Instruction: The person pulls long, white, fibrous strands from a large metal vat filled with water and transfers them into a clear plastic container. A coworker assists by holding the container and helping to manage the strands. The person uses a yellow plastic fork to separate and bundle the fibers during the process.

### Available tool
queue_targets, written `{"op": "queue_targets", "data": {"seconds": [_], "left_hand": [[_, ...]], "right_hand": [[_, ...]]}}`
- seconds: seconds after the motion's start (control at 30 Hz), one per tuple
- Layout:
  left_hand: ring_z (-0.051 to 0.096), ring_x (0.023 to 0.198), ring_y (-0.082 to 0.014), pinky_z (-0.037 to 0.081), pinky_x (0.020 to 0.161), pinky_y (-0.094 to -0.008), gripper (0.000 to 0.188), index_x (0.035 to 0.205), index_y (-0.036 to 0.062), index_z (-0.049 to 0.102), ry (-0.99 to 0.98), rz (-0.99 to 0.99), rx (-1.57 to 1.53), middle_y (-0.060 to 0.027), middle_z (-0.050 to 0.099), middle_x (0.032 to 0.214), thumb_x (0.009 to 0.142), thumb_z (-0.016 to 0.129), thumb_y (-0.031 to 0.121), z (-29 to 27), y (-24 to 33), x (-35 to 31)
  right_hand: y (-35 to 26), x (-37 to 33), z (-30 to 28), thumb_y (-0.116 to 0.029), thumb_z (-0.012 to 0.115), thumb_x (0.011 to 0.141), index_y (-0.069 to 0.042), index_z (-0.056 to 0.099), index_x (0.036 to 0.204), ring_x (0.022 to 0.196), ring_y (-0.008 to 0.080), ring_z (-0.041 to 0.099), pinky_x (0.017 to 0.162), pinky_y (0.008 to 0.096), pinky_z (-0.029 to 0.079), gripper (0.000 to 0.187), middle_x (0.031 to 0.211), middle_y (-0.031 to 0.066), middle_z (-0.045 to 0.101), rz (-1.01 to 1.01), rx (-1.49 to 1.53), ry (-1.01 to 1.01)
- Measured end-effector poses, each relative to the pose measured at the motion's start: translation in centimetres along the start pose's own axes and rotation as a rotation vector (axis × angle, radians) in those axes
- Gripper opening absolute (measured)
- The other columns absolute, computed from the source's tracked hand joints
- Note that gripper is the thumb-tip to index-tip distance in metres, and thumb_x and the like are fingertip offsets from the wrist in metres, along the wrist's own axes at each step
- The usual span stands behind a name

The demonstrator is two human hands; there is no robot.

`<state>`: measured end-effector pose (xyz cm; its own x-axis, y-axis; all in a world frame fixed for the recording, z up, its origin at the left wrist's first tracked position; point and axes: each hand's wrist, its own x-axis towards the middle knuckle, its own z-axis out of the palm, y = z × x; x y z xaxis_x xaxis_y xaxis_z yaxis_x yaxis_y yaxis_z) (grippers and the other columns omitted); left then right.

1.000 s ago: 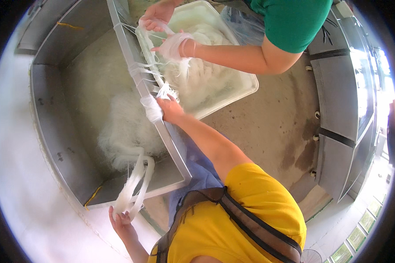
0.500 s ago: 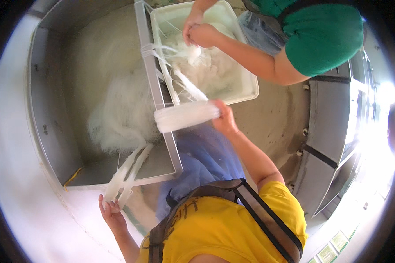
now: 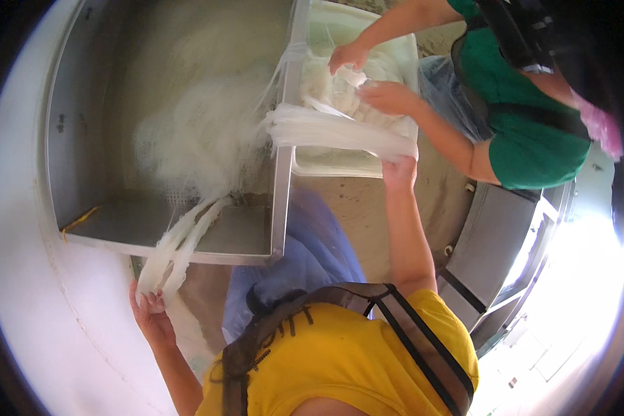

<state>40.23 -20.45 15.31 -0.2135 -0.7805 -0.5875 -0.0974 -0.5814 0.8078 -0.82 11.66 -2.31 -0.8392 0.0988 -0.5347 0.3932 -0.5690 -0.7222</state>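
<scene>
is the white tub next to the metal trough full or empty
Partly full. The tub holds a heap of white fibre, which a co-worker's hands are working.

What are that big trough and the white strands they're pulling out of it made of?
The trough looks like stainless steel: dull grey sheet with folded rims and a soft sheen. The strands, held by the right hand and the left hand, look like wet, translucent white noodles or fibre, glossy and limp; which one I can't tell.
</scene>
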Motion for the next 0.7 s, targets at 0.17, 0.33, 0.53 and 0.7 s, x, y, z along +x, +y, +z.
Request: {"op": "queue_targets", "data": {"seconds": [0.17, 0.33, 0.53, 0.7], "left_hand": [[0.044, 0.069, -0.0077, 0.039, 0.084, -0.0258, 0.046, 0.125, 0.0027, 0.028, -0.029, 0.014, -0.043, 0.0008, 0.044, 0.074, 0.085, 0.048, 0.014, -0.2, 0.5, 0.1], [0.044, 0.071, -0.0070, 0.038, 0.088, -0.0267, 0.046, 0.126, 0.0029, 0.028, 0.029, 0.029, -0.055, 0.0011, 0.044, 0.075, 0.085, 0.048, 0.015, 0.7, 0.3, -0.4], [0.046, 0.076, -0.0074, 0.037, 0.090, -0.0274, 0.046, 0.125, 0.0029, 0.030, -0.037, 0.036, -0.079, 0.0012, 0.044, 0.078, 0.085, 0.047, 0.016, -0.5, -0.3, 0.0], [0.045, 0.075, -0.0092, 0.037, 0.087, -0.0270, 0.045, 0.125, 0.0021, 0.030, -0.083, 0.026, -0.103, 0.0002, 0.045, 0.077, 0.085, 0.048, 0.014, -0.7, -0.3, 1.0]], "right_hand": [[1.8, 3.2, -3.7, -0.008, 0.045, 0.074, -0.004, 0.049, 0.106, 0.099, 0.0277, 0.048, 0.085, 0.0419, 0.041, 0.033, 0.108, 0.0119, 0.050, 0.133, 0.014, -0.159], [5.0, 6.2, -9.1, -0.014, 0.050, 0.076, -0.005, 0.043, 0.113, 0.105, 0.0236, 0.046, 0.085, 0.0379, 0.040, 0.039, 0.115, 0.0106, 0.047, -0.015, -0.739, -0.058], [5.9, 1.3, -7.1, -0.016, 0.059, 0.076, -0.004, 0.040, 0.117, 0.105, 0.0164, 0.045, 0.085, 0.0306, 0.039, 0.047, 0.116, 0.0097, 0.047, -0.016, -1.217, -0.128], [5.0, -5.5, -5.6, -0.009, 0.060, 0.074, -0.003, 0.050, 0.105, 0.095, 0.0153, 0.052, 0.076, 0.0277, 0.044, 0.033, 0.110, 0.0088, 0.050, -0.190, -1.492, -0.120]]}}
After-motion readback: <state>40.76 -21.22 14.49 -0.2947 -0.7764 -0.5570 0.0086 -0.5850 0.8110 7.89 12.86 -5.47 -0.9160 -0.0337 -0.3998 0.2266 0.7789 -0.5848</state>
